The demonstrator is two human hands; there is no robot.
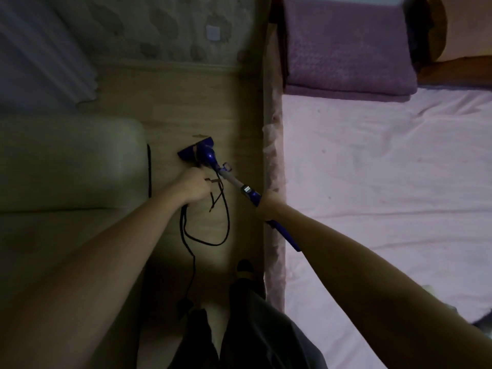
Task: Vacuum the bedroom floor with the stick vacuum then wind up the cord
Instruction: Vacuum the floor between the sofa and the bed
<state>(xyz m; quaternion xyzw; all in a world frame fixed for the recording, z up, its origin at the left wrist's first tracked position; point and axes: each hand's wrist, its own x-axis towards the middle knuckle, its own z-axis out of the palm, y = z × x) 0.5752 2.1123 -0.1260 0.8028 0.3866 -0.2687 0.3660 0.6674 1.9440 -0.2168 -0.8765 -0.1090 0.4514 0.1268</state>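
- While the stick vacuum (213, 162) stands in the narrow strip of wooden floor (186, 102) between a pale sofa (66, 169) and the bed (372, 182), the person seems to be at the changeover from cleaning to cord-winding, or near it.
- Its blue floor head (195, 153) sits flat on the boards, well short of the wall, with the tube slanting back toward the bed side.
- The right hand (267, 203) is wrapped around the upper part of the tube, fingers curled about it, just beside the mattress edge; the blue handle end shows below the wrist.
- The left hand (193, 186) is closed into a fist on the black cord (221, 230), gripping it just behind the floor head; what looks like the plug's prongs pokes out beside the knuckles, though the light is too dim to be sure.
- From that fist the cord hangs in a couple of loose loops over the floor, and one strand trails back toward the person's feet.
- My guess is that the vacuuming of this strip is done or nearly so; I cannot tell from here how clean the boards are.
- No tidy coil is made yet, so gathering the loops and securing the cord on the vacuum remains.
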